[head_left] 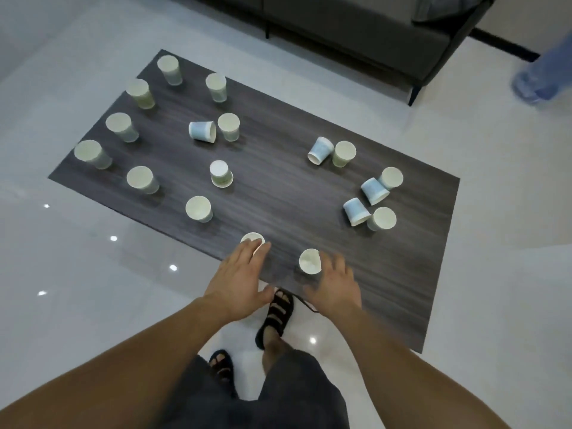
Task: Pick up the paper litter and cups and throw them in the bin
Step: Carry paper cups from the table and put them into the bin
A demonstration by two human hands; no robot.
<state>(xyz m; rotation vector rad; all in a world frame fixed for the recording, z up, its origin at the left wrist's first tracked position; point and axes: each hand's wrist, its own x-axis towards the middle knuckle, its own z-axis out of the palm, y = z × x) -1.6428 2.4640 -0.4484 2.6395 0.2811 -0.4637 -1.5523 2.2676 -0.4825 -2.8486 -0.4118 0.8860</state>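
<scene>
Left hand [244,278], fingers straight, tips over edge cup [252,237] at 12 o'clock; right hand [336,284], fingers spread, holding nothing.

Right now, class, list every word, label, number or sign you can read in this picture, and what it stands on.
None can be read.
The blue cups lying on the dark table bear a pale print, too blurred to read.
The greenish upright cups likewise.
</scene>
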